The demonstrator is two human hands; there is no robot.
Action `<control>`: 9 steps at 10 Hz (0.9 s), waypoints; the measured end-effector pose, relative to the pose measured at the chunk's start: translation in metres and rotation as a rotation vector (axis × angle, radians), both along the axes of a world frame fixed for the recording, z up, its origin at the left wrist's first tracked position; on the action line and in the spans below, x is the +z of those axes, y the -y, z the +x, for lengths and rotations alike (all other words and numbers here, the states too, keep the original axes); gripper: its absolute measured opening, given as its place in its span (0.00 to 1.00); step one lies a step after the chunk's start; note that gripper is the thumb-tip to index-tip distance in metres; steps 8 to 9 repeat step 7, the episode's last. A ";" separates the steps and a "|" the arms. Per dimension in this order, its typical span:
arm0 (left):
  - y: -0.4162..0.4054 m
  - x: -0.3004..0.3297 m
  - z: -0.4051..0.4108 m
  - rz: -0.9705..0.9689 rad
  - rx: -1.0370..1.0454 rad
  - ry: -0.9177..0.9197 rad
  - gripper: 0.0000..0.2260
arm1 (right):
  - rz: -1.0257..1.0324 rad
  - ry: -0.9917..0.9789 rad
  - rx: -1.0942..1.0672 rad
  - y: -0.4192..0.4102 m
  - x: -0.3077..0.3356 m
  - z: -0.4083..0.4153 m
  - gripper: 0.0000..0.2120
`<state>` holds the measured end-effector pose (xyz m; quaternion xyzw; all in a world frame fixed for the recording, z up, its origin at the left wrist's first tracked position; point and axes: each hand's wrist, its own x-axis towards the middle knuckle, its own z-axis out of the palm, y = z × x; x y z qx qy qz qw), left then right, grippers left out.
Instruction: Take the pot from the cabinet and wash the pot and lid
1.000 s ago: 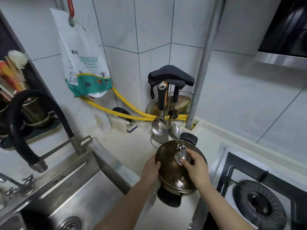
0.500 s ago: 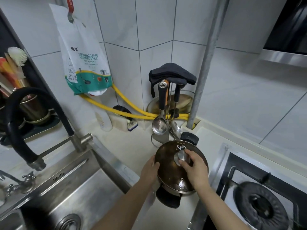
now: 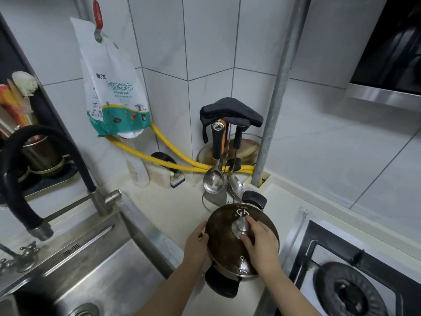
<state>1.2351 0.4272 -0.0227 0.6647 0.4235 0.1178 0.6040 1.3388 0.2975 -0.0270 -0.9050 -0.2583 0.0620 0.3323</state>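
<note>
A steel pot [image 3: 247,275] with black handles stands on the pale counter between the sink and the stove. Its dark glass lid [image 3: 225,238] sits on top, with a steel knob [image 3: 242,224] in the middle. My right hand [image 3: 260,240] pinches that knob from the near side. My left hand [image 3: 196,244] holds the left side of the pot at the lid's rim. The near black handle [image 3: 222,286] points toward me; the far one [image 3: 254,199] points to the wall.
A steel sink [image 3: 86,270] lies to the left, with a black hose faucet [image 3: 34,169] over it. A gas stove [image 3: 355,277] is on the right. A utensil rack [image 3: 218,165] with ladles stands just behind the pot. A yellow hose [image 3: 173,159] runs along the wall.
Both hands stay on the pot and lid in the same place. The camera has tipped slightly; nothing has visibly been lifted or moved.
</note>
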 end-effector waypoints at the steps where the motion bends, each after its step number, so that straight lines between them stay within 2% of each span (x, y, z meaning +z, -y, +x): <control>1: 0.004 0.000 -0.001 0.037 -0.004 0.006 0.18 | -0.019 0.026 -0.006 -0.001 0.003 -0.004 0.25; 3: 0.016 0.017 -0.004 0.147 -0.007 -0.045 0.17 | -0.020 0.150 0.018 0.001 -0.004 -0.008 0.23; 4: 0.017 0.019 -0.012 0.222 -0.054 -0.128 0.16 | -0.106 0.182 0.066 0.002 0.000 -0.010 0.24; 5: 0.012 0.023 -0.028 0.300 -0.166 -0.309 0.19 | -0.235 0.119 0.072 0.005 0.016 -0.013 0.25; 6: 0.002 0.033 -0.042 0.553 -0.268 -0.505 0.26 | -0.318 0.150 0.077 0.008 0.036 -0.019 0.26; 7: -0.006 0.049 -0.056 0.829 -0.277 -0.552 0.32 | -0.357 0.241 0.120 0.007 0.063 -0.035 0.29; 9: -0.006 0.049 -0.056 0.829 -0.277 -0.552 0.32 | -0.357 0.241 0.120 0.007 0.063 -0.035 0.29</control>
